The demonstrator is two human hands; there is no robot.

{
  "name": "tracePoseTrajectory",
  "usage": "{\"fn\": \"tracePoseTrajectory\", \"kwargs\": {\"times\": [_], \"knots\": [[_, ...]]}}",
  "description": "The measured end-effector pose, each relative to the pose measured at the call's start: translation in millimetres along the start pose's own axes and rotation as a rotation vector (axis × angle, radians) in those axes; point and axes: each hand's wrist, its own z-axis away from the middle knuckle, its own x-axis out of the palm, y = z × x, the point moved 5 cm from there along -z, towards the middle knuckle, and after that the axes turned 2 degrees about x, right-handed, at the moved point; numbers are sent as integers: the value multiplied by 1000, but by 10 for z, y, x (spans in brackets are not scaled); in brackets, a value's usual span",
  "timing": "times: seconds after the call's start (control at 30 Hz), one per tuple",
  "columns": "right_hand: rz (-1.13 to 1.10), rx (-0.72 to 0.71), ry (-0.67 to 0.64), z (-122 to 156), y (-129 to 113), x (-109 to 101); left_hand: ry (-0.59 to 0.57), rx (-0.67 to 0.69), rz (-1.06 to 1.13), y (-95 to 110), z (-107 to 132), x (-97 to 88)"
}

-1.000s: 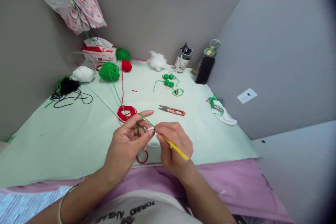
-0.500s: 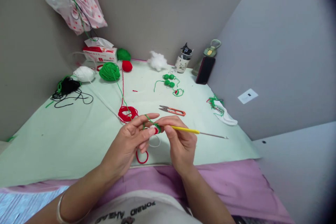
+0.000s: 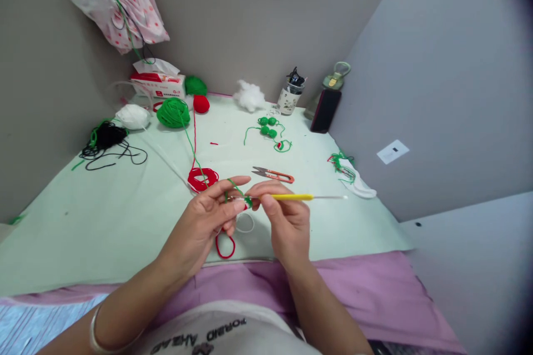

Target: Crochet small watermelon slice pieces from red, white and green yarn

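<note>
Between thumb and fingers, my left hand pinches a small crocheted piece in green, white and red. Green yarn runs over its raised index finger from the green yarn ball. My right hand grips a crochet hook by its yellow handle, held nearly level. The hook's left tip reaches past the piece toward my left fingers; its other metal end points right. A red yarn loop and a thin white loop hang below my left hand. The exact stitch is too small to make out.
Orange-handled thread snips lie beyond my hands, beside coiled red yarn. Farther back are small green crocheted balls, white stuffing, a cup, a phone and a tissue box. Black yarn lies left.
The crochet hook has turned from a downward slant to nearly level and shifted left, its tip now showing past the piece. My right hand has moved slightly left; my left hand holds on.
</note>
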Motion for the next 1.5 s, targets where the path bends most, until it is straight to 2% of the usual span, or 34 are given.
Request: {"fn": "tracePoseTrajectory", "kwargs": {"times": [0.07,0.2,0.3,0.4,0.53,0.6,0.67,0.7,0.77,0.87,0.93,1.03,1.13,1.2,1.27,1.33,1.4,1.5], "knots": [[23,-2,11,0,8,-6,-10,11,-50,3,18,31],[-109,89,23,15,62,-43,-12,22,-98,35,35,35],[-54,71,7,39,16,-51,19,49,-154,57,40,-8],[159,-97,-24,81,-110,-23,42,116,-253,45,46,-48],[497,-452,-76,171,-222,87,84,209,-318,0,62,-69],[645,-581,-71,204,-221,130,82,169,-228,-37,53,-66],[710,-620,-50,204,-211,139,38,45,-85,-84,27,-47],[677,-590,-39,189,-207,125,19,-25,-16,-99,14,-38],[486,-437,0,132,-190,61,2,-113,79,-93,-4,-32],[149,-202,63,57,-141,-13,10,-83,96,-28,-9,-29],[82,-138,45,29,-115,0,-5,-54,57,-12,8,2],[140,-141,14,30,-84,29,7,-19,-15,-25,33,45],[307,-247,6,81,-98,48,63,21,-40,-35,29,35],[468,-371,-31,123,-140,85,47,-13,-2,-61,8,21],[526,-438,-38,136,-176,91,2,-94,71,-95,-18,6],[424,-378,33,99,-183,29,-13,-150,134,-106,-40,-21],[237,-238,99,42,-144,-36,9,-119,144,-76,-54,-49],[54,-94,54,-10,-76,-16,32,-10,47,-16,-39,-44]]}}
